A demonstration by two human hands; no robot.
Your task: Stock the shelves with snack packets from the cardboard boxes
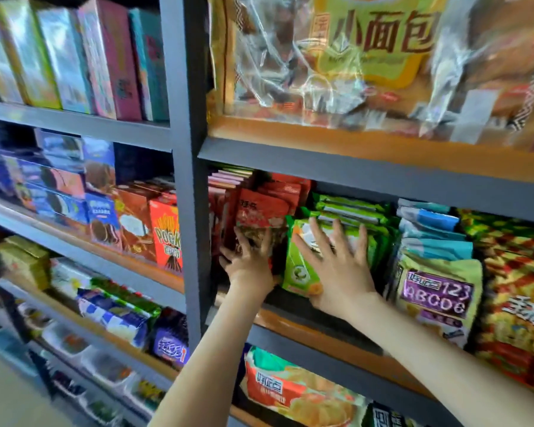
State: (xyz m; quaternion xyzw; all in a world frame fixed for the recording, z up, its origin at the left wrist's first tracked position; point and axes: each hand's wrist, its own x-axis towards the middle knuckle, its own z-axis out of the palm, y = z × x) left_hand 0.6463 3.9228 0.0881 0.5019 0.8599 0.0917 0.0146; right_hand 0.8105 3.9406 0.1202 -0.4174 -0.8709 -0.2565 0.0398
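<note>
snack packets (349, 211) in the head view stand in rows on the middle shelf (293, 326) of the right bay, running from its near lip to the far back. the left hand (248, 263) lies flat with spread fingers against the front red packet (259, 212) at the left end. the right hand (339, 266), just beside it, presses straight fingers on the front green packet (299, 272), which leans a little to the left. neither hand grasps anything; both are released and pushing. right of the green row stand a purple-labelled bag (435, 291) and yellow and red bags (515, 303). a bread bag (376, 41) sits on the shelf above, and biscuit boxes (167, 238) fill the left bay.

judging by this, the shelf is almost full and the step looks like squaring up the red and green rows. a strip near the lip in front of them is bare, so a few more might fit. no cardboard box is in view, so what is left to unpack cannot be told.
</note>
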